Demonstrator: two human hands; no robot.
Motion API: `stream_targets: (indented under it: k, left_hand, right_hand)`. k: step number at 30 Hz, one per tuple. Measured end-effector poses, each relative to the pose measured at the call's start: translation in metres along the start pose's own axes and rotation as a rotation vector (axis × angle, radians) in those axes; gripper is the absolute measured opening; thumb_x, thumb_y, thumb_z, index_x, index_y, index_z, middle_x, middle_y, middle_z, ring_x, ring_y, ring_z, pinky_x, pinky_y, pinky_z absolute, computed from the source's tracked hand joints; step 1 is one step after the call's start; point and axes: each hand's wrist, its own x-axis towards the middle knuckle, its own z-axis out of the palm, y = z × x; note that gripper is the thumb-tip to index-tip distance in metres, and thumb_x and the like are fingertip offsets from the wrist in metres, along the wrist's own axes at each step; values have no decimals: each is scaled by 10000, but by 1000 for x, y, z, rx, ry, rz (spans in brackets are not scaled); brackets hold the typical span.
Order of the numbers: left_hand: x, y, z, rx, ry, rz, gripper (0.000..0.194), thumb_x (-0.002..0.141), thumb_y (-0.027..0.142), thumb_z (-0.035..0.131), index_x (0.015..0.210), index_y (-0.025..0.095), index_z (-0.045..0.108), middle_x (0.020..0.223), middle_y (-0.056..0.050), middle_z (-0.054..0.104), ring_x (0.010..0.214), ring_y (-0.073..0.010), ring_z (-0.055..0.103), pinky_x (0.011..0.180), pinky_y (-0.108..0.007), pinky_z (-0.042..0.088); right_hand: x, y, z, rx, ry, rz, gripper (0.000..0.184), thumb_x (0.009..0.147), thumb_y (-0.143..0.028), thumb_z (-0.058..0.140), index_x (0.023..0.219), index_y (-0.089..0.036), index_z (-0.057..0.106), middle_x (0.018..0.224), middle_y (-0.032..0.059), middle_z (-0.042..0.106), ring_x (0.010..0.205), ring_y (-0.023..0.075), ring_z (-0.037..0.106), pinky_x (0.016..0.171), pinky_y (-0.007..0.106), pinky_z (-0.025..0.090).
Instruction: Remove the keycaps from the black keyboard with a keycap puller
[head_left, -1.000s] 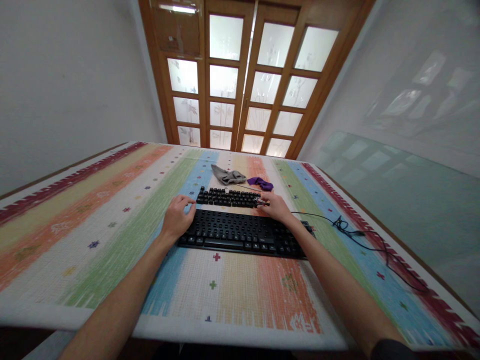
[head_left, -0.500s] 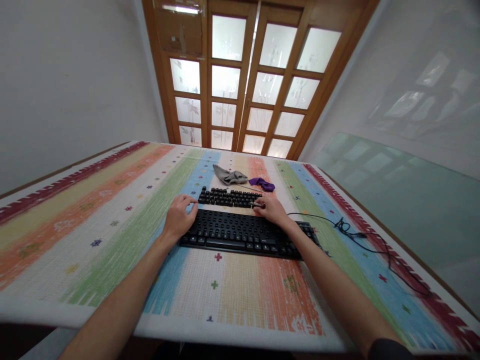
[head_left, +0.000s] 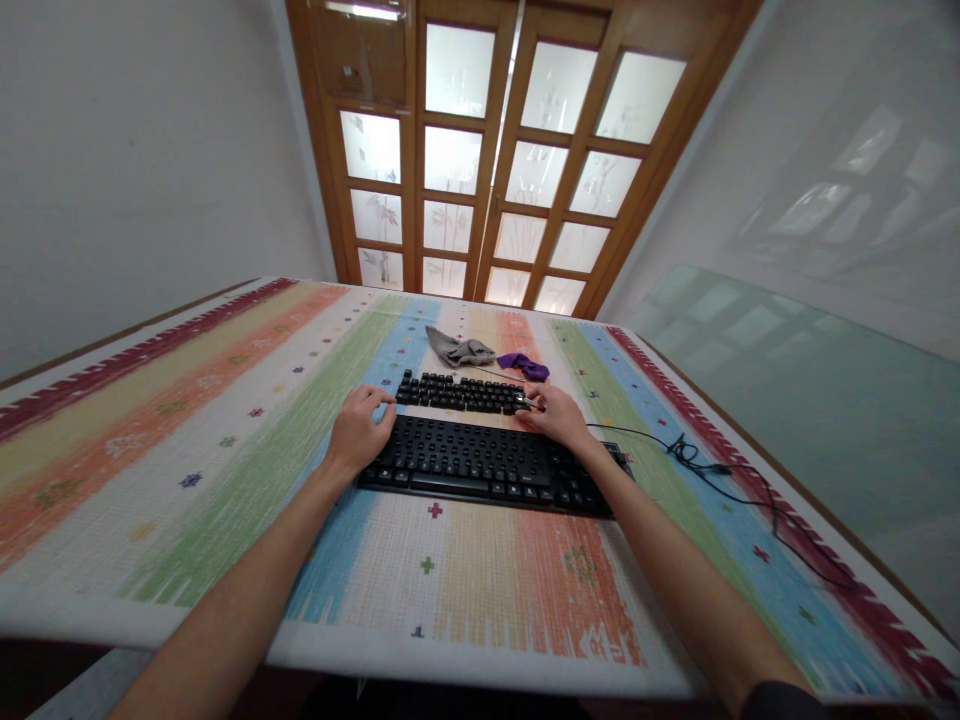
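Right hand [head_left: 559, 414] pinched closed on slim metallic tool [head_left: 532, 403]; loose keycaps [head_left: 491, 397] by its fingertips look light, stiff, best gripped by sides; left hand [head_left: 360, 430] half-curled, can't tell if holding.

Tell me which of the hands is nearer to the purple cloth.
Right. The right hand is just on the near side of the purple cloth; the left hand is farther off, by the left end of the keycaps.
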Motion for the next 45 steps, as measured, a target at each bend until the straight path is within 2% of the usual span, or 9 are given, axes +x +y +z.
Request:
stream_targets:
  k: [8, 16, 23, 33, 40, 45]
  left_hand:
    - [-1, 0, 0, 1, -6, 0, 143, 873, 210, 512, 821, 188, 644, 870, -65, 645, 892, -233, 611, 818, -363, 511]
    - [-1, 1, -1, 0, -21, -17, 140, 877, 213, 510, 822, 200, 638, 879, -59, 643, 917, -227, 607, 819, -354, 513]
    - [-1, 2, -2, -12, -22, -28, 139, 872, 216, 511, 828, 206, 643, 890, -61, 641, 920, -231, 606, 815, -362, 519]
    - [-1, 0, -1, -9, -28, -18, 139, 874, 213, 514, 833, 194, 645, 893, -65, 641, 912, -233, 608, 815, -362, 514]
    - [-1, 2, -1, -10, -22, -16, 138, 873, 215, 518, 825, 195, 646, 880, -65, 640, 908, -235, 609, 803, -362, 515]
    - [0, 2, -2, -17, -24, -31, 146, 876, 221, 514, 829, 195, 649, 895, -67, 643, 912, -230, 608, 793, -352, 514]
  right_hand:
    - [1, -1, 0, 2, -48, 39, 244, 750, -310, 744, 924, -201, 612, 856, 34, 691, 784, 199, 634, 639, 256, 406]
    - [3, -6, -1, -7, -81, 68, 194, 767, -323, 726, 828, -196, 594, 901, 58, 716, 819, 216, 644, 642, 264, 401]
    - [3, -8, 0, 36, -74, 80, 241, 754, -290, 735, 929, -195, 600, 884, 48, 704, 809, 206, 644, 657, 269, 422]
    - [2, -11, 0, 56, -73, 96, 262, 737, -269, 743, 941, -197, 594, 888, 36, 690, 810, 198, 640, 671, 268, 426]
    - [3, -13, -2, 38, -32, -10, 223, 743, -287, 730, 902, -180, 617, 903, 51, 669, 836, 200, 613, 678, 271, 418]
    - [2, -18, -2, 54, -28, -23, 169, 766, -287, 701, 878, -181, 629, 862, 46, 659, 812, 196, 598, 686, 276, 422]
